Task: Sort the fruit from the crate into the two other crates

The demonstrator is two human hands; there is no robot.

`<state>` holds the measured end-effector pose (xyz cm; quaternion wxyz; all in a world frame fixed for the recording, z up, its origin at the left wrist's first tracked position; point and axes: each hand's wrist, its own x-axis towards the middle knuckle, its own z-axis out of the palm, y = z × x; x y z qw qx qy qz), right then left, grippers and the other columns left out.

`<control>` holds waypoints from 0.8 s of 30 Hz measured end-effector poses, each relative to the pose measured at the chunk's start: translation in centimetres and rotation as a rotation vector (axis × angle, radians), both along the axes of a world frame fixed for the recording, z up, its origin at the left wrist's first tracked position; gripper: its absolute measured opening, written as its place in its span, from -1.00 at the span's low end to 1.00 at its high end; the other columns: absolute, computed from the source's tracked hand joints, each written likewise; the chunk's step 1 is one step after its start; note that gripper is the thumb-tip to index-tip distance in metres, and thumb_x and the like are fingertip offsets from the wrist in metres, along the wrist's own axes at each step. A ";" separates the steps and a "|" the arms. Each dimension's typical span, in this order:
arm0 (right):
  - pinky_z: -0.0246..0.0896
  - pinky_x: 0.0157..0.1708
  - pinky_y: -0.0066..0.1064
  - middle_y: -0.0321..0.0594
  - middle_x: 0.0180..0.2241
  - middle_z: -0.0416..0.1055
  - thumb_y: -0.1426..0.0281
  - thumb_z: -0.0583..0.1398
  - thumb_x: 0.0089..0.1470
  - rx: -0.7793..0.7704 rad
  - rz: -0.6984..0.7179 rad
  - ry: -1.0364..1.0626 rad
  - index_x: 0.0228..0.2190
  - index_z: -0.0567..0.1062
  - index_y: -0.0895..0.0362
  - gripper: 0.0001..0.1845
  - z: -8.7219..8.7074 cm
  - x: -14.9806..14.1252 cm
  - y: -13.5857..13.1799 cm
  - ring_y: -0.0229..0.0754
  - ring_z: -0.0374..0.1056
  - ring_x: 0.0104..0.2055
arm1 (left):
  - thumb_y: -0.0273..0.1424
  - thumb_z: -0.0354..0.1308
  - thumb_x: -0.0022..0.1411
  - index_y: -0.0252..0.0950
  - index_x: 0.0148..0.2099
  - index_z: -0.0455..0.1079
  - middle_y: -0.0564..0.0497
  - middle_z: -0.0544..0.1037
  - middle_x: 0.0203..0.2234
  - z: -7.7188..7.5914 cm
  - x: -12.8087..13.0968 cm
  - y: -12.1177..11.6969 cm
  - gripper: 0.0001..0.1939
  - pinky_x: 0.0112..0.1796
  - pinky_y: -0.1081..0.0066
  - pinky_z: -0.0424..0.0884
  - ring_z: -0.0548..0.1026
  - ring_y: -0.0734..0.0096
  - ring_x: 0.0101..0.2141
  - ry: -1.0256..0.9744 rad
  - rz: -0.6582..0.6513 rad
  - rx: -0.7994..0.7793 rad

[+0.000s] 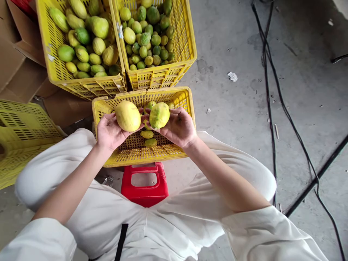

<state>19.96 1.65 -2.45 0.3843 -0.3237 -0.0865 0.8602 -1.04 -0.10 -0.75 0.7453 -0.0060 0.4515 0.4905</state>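
Note:
Cupped in my left hand is a big, smooth yellow lemon, resting on the palm and fingers. My right hand holds a smaller yellow-green lemon with a bumpy skin. The two fruits are side by side with a small gap, and the fingertips of both hands come close together between them. Both hands are above a yellow plastic crate between my knees. Several small greenish-yellow lemons lie in it, some partly hidden behind the held fruit and the hands.
Beyond stand two yellow crates: the left crate holds larger green and yellow fruit, the right crate smaller ones. Another yellow crate and cardboard are at left. A red stool is below me. Black cables cross the floor.

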 end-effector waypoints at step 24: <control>0.59 -0.17 -0.41 -0.27 -0.29 0.60 0.26 0.23 0.25 -0.065 -0.077 0.006 -0.16 0.51 0.08 -0.82 -0.5 0.2 0.1 -0.21 0.53 -0.26 | -0.27 -0.08 0.35 -0.29 0.06 0.41 -0.24 0.63 -0.05 0.5 0.3 -0.1 -0.63 -0.04 0.07 0.62 0.51 -0.06 0.18 -0.005 0.021 0.011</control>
